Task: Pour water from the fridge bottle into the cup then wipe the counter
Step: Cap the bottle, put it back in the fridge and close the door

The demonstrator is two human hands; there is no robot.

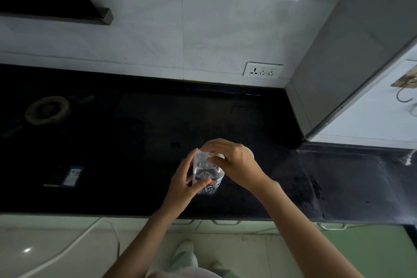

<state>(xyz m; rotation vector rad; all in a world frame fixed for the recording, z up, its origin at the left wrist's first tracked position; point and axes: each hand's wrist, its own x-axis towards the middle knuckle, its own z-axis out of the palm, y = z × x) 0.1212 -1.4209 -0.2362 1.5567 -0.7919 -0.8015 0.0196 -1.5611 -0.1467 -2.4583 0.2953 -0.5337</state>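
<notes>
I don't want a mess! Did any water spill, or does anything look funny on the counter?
No spill shows on the dark counter, though it is dim. The water bottle stands upright, the left hand gripping its body and the right hand curled over its top. A cup rim peeks out behind that hand.

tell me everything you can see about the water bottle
The water bottle is clear plastic with a blue, white and green label around its lower body, and water is visible inside. It stands about upright over the black counter. The left hand grips its body; the right hand covers its top.
</notes>
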